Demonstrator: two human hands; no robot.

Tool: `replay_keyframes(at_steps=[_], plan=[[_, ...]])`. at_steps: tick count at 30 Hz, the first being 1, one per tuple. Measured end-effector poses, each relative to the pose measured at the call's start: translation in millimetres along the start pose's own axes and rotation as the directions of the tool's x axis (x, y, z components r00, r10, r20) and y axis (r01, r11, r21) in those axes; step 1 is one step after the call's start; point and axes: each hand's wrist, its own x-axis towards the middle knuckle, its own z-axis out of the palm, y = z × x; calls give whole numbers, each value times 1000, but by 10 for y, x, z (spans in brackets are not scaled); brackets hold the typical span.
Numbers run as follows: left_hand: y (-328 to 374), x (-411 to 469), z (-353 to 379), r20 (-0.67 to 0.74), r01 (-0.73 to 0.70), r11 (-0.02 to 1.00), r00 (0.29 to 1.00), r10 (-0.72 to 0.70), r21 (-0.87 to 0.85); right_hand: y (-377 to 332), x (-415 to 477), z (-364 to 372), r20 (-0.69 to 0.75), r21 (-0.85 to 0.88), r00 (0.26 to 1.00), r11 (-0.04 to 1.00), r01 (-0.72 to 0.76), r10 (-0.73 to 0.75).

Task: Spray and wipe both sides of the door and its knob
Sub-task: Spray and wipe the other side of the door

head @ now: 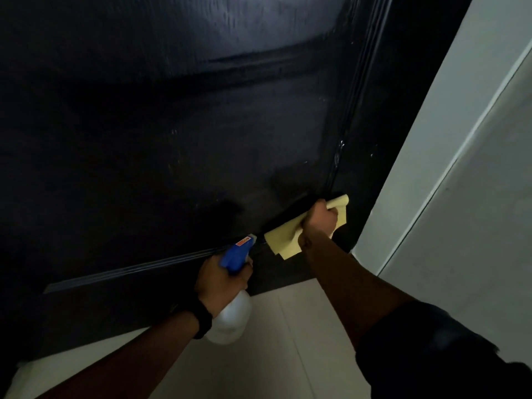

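A dim room corner seen from above: a pale tiled floor (288, 355) meets a light grey wall (460, 197) on the right. A glossy black panelled wooden door (172, 125) fills most of the view ahead. The door's surface shows faint streaks and small shining droplets, most of them along the raised moulding near its right edge.

The left hand (221, 279) is wrapped round the neck of a spray bottle with a blue plastic trigger head and a cloudy white body (233, 318). It holds the bottle low in front of the door, with the nozzle close to the horizontal moulding at the bottom of the panel. A small red-orange label (243, 241) sits on the nozzle tip; its writing is too blurred to read. A black band (203, 318) circles the left wrist.

The right hand (318, 223) is clenched on a folded pale yellow cloth (283, 243). It presses the cloth against the lower right part of the door, at the corner where the panel's mouldings meet. One end of the cloth sticks out above the knuckles and the other hangs below the wrist. A dark sleeve (431, 355) covers the right upper arm.
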Motion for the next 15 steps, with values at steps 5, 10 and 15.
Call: replay_keyframes(at_steps=[5, 10, 15], plan=[[-62, -69, -58, -32, 3, 999, 999, -5, -53, 35, -251, 155, -38, -188, 960, 946, 266, -277], [-90, -94, -180, -73, 26, 996, 997, -33, -89, 223, -681, 334, 172, -270, 770, 722, 637, -615], [-50, -34, -221, -96, 12, 999, 995, -16, -46, 383, -748, 270, 495, -241, 354, 266, 933, -794]])
